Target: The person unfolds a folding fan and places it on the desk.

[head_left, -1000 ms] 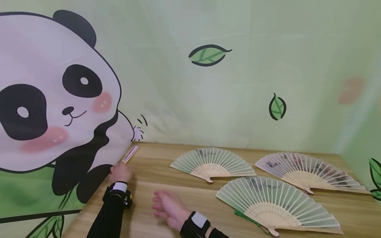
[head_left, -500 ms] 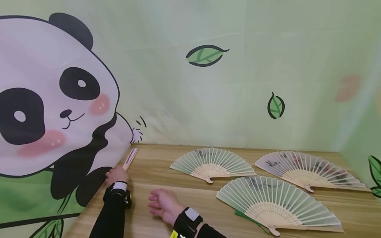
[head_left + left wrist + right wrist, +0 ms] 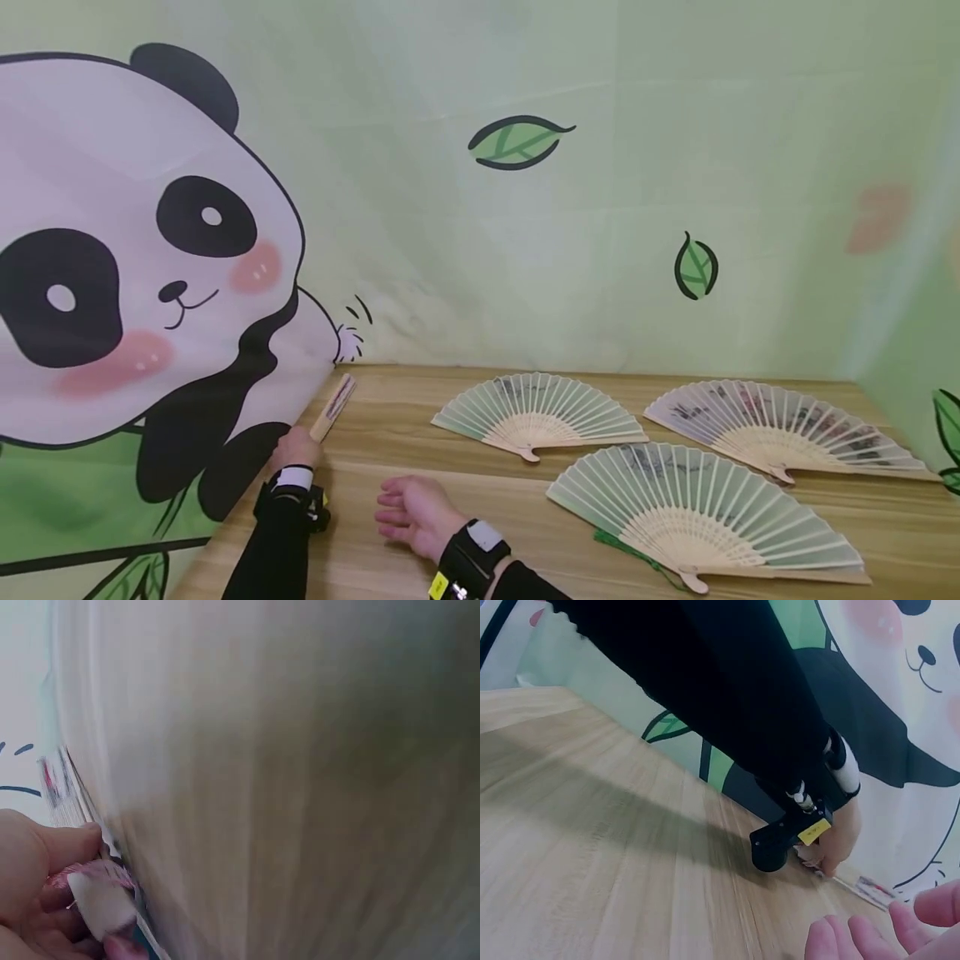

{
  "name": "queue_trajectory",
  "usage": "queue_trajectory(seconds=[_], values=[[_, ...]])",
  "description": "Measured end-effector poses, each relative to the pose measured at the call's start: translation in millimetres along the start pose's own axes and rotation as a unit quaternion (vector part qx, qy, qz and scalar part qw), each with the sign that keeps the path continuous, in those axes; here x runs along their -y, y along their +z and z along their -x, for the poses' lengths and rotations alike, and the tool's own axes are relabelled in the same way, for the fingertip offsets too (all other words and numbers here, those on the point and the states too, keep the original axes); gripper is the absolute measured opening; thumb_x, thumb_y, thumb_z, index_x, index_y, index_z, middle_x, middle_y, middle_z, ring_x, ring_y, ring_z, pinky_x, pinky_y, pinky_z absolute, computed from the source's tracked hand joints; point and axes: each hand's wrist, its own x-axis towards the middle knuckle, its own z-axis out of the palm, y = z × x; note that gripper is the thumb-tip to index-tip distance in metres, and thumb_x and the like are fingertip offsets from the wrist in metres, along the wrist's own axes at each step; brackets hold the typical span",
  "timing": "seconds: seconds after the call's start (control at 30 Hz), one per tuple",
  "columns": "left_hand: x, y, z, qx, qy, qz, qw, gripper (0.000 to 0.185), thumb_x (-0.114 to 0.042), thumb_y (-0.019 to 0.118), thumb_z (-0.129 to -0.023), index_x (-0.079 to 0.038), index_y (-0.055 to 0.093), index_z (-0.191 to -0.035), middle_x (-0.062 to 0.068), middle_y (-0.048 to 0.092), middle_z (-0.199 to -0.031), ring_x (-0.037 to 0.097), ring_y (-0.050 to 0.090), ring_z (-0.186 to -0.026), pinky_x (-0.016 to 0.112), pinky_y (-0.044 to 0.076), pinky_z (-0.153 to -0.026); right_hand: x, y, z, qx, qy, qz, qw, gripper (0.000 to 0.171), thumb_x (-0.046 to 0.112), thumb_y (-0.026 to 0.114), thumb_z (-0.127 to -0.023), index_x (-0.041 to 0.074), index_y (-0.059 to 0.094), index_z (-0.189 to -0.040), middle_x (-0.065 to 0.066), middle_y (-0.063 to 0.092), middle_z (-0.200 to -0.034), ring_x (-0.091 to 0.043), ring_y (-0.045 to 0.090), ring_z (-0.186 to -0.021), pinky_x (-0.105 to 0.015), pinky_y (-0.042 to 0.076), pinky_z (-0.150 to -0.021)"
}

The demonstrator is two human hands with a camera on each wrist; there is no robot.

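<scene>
Left hand [image 3: 37, 892] grips folded fan [image 3: 333, 407], its pink tassel visible only wrist-side

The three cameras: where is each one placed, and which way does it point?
Head view: worn on the head, looking forward and down at the wooden table, three open fans and both forearms.
Left wrist view: on the left wrist, close over the table; the left hand grips the closed fan.
Right wrist view: on the right wrist, facing the panda wall; right hand fingertips and the black left sleeve show.
All three views show the closed fan in the left hand's grip.
</scene>
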Motion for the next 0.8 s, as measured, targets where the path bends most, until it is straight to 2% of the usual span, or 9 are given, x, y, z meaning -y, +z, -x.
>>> queue_trajectory(seconds=[0.13, 0.3, 0.4, 0.5, 0.63, 0.8], values=[[-1.3, -0.1, 8.3, -0.051, 0.040, 0.043, 0.9970, 0.025, -0.010, 0.056, -0.089, 0.014, 0.061, -0.096, 0.032, 0.061, -0.090, 0.046, 0.060, -0.085, 0.054, 0.049, -0.072, -3, 6, -9, 0.009, 0.004, -0.002, 1.000, 0.037, 0.008, 0.052, -0.096, -0.011, 0.050, -0.127, -0.030, 0.055, -0.125, -0.042, 0.057, -0.109, -0.048, 0.050, -0.093], [-18.9, 2.1, 19.2, -0.100, 0.096, 0.074, 0.9876, 0.021, -0.008, 0.058, -0.092, 0.012, 0.064, -0.095, 0.027, 0.062, -0.082, 0.045, 0.060, -0.080, 0.052, 0.048, -0.069, -6, 9, -23, 0.018, 0.005, 0.005, 1.000, 0.041, 0.008, 0.048, -0.099, -0.013, 0.044, -0.133, -0.032, 0.054, -0.127, -0.043, 0.058, -0.109, -0.048, 0.050, -0.094], [-28.9, 2.4, 25.8, -0.103, 0.117, 0.093, 0.9834, 0.021, -0.007, 0.057, -0.094, 0.013, 0.062, -0.090, 0.021, 0.059, -0.072, 0.037, 0.057, -0.069, 0.045, 0.045, -0.060, -8, 13, -29, 0.021, 0.007, 0.010, 1.000, 0.039, 0.009, 0.048, -0.100, -0.012, 0.045, -0.133, -0.032, 0.056, -0.125, -0.042, 0.060, -0.107, -0.047, 0.051, -0.092], [-41.0, 10.5, 32.9, -0.086, 0.135, 0.145, 0.9764, 0.020, -0.007, 0.054, -0.097, 0.010, 0.060, -0.089, 0.012, 0.052, -0.066, 0.027, 0.049, -0.061, 0.036, 0.040, -0.053, -6, 14, -33, 0.016, 0.004, 0.011, 1.000, 0.035, 0.009, 0.049, -0.100, -0.011, 0.047, -0.129, -0.029, 0.058, -0.120, -0.039, 0.062, -0.102, -0.044, 0.053, -0.089], [-57.1, 21.5, 43.8, -0.069, 0.140, 0.201, 0.9670, 0.020, -0.010, 0.052, -0.099, 0.007, 0.061, -0.095, 0.006, 0.048, -0.067, 0.021, 0.045, -0.059, 0.031, 0.037, -0.051, 2, 16, -35, -0.006, -0.001, 0.017, 1.000, 0.026, 0.008, 0.049, -0.100, -0.009, 0.050, -0.120, -0.022, 0.059, -0.108, -0.030, 0.062, -0.088, -0.039, 0.054, -0.084], [-78.5, 31.8, 62.3, -0.048, 0.144, 0.247, 0.9571, 0.020, -0.013, 0.053, -0.100, 0.004, 0.062, -0.095, 0.004, 0.049, -0.069, 0.018, 0.044, -0.059, 0.029, 0.036, -0.052, 9, 8, -38, -0.037, -0.010, 0.034, 0.999, 0.016, 0.011, 0.052, -0.099, -0.001, 0.055, -0.108, -0.010, 0.057, -0.091, -0.020, 0.058, -0.072, -0.030, 0.054, -0.069]])
